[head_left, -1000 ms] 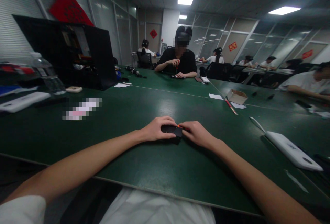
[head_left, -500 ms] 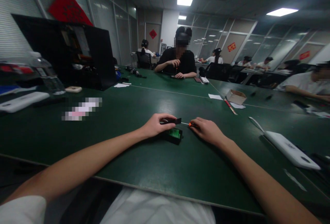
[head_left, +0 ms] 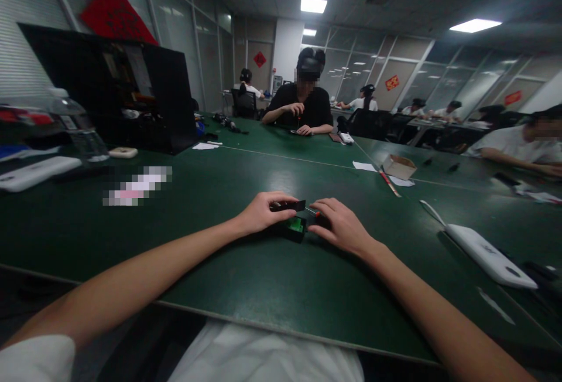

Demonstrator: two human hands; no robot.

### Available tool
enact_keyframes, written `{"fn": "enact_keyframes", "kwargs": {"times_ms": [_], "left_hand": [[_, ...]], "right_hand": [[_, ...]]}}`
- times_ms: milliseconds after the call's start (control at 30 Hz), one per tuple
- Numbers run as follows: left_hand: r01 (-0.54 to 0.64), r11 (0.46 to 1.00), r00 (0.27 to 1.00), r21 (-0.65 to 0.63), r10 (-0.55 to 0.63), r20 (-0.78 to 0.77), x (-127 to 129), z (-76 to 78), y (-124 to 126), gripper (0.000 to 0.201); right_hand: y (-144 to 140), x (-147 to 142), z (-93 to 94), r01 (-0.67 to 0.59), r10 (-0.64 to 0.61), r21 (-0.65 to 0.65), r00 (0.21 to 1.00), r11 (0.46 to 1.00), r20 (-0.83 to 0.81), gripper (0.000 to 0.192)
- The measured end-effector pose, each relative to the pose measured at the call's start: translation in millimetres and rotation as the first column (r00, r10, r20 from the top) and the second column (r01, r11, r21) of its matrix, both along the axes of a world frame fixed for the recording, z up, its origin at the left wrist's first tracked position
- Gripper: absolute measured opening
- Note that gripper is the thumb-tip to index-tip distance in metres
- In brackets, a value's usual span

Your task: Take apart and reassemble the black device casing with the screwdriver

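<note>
My left hand (head_left: 264, 213) pinches a flat black plastic cover (head_left: 295, 206) between thumb and fingers, just above the table. Below it lies a small open black case (head_left: 295, 235) with a green circuit board (head_left: 295, 224) inside; my fingers hide its left part. My right hand (head_left: 340, 224) has a screwdriver with an orange-red handle (head_left: 317, 214), most of it covered by the fingers. Its thin metal shaft points left at the cover's right end. The right thumb is spread away from the fingers, close to the case's right side.
Across the green table (head_left: 246, 276) a person in black (head_left: 302, 103) works with both hands. A white power bank (head_left: 489, 255) lies at right, a small cardboard box (head_left: 399, 166) farther back. A bottle (head_left: 81, 127) and a black panel enclosure (head_left: 171, 101) stand at left.
My right hand has moved slightly left toward the case, and its thumb has spread downward beside it. The left hand still holds the cover in nearly the same place.
</note>
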State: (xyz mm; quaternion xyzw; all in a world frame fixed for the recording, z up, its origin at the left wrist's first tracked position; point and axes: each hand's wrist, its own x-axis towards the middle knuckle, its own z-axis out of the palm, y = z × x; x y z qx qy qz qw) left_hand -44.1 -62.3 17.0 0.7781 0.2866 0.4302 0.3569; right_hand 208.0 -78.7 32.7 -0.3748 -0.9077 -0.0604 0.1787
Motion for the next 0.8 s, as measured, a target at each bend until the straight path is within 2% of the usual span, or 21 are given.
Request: {"fn": "enact_keyframes", "kwargs": {"times_ms": [100, 267, 333, 433, 533, 600, 633, 700, 800], "left_hand": [[-0.003, 0.997, 0.999, 0.073, 0.006, -0.034, -0.6, 1.2, -1.4, 0.036], [0.013, 0.983, 0.998, 0.183, -0.002, -0.06, -2.2, 6.0, -3.4, 0.037], [0.014, 0.985, 0.999, 0.172, -0.007, -0.04, -2.8, 8.7, -2.6, 0.037], [-0.039, 0.999, 0.995, 0.027, 0.037, 0.088, -3.3, 9.5, 2.8, 0.036], [-0.093, 0.962, 0.935, -0.255, 0.172, 0.31, -4.0, 5.3, 12.0, 0.045], [-0.018, 0.898, 0.866, -0.439, 0.233, 0.442, -4.9, 2.1, 17.1, 0.045], [0.04, 0.858, 0.837, -0.511, 0.251, 0.487, -5.3, 1.0, 18.6, 0.043], [0.157, 0.772, 0.799, -0.616, 0.268, 0.539, -5.4, 0.6, 19.2, 0.039], [0.329, 0.626, 0.758, -0.707, 0.271, 0.593, -1.8, 3.7, 14.0, 0.036]], "right_hand": [[-8.7, -16.1, -4.3, -0.042, 0.04, -0.053, 0.998, 0.998, -0.045, 0.061], [-13.8, -31.5, -18.4, -0.054, 0.037, -0.17, 0.994, 0.984, -0.102, 0.053], [-13.9, -32.5, -22.2, -0.067, 0.038, -0.2, 0.989, 0.978, -0.146, 0.054], [-14.6, -33.1, -23.9, -0.068, 0.011, -0.244, 0.974, 0.967, -0.226, 0.05], [-15.7, -34.7, -22.0, -0.062, -0.072, -0.332, 0.924, 0.941, -0.376, 0.048], [-15.3, -35.5, -20.1, -0.108, -0.153, -0.421, 0.828, 0.901, -0.54, 0.048], [-14.5, -35.6, -19.1, -0.15, -0.207, -0.467, 0.751, 0.872, -0.627, 0.048], [-12.0, -35.2, -16.9, -0.249, -0.343, -0.545, 0.555, 0.8, -0.758, 0.048], [-7.3, -33.4, -12.3, -0.441, -0.544, -0.611, 0.283, 0.658, -0.79, 0.044]]}}
